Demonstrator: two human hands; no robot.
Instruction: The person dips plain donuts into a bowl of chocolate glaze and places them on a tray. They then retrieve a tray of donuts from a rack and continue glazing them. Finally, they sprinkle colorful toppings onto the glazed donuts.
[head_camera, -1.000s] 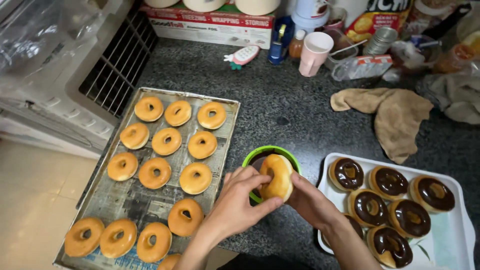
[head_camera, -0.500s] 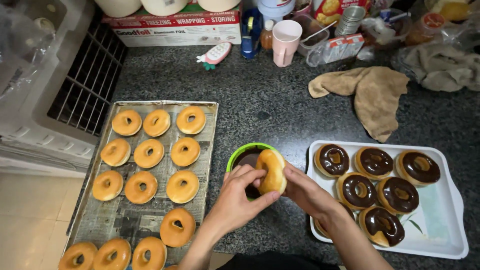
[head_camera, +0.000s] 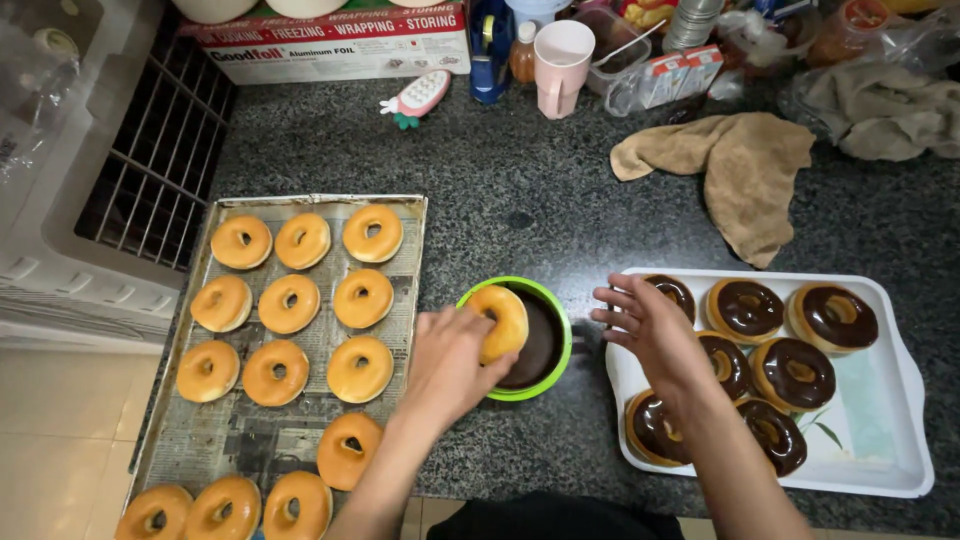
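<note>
Between baking tray (head_camera: 410, 215) and white tray (head_camera: 905, 400), left hand (head_camera: 450, 365) pinches a plain doughnut (head_camera: 500, 322) over the green bowl (head_camera: 550, 370); right hand (head_camera: 650, 330) hovers, fingers spread, bare bench (head_camera: 500, 190) beyond.

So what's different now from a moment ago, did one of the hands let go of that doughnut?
Yes. The right hand has let go and moved off over the white tray of chocolate-topped doughnuts. The left hand alone now holds the plain doughnut and has tipped it into the green bowl. The baking tray and brown cloth are unchanged.

Home kitchen: granite counter (head_camera: 480, 190), doughnut tray (head_camera: 410, 215)
</note>
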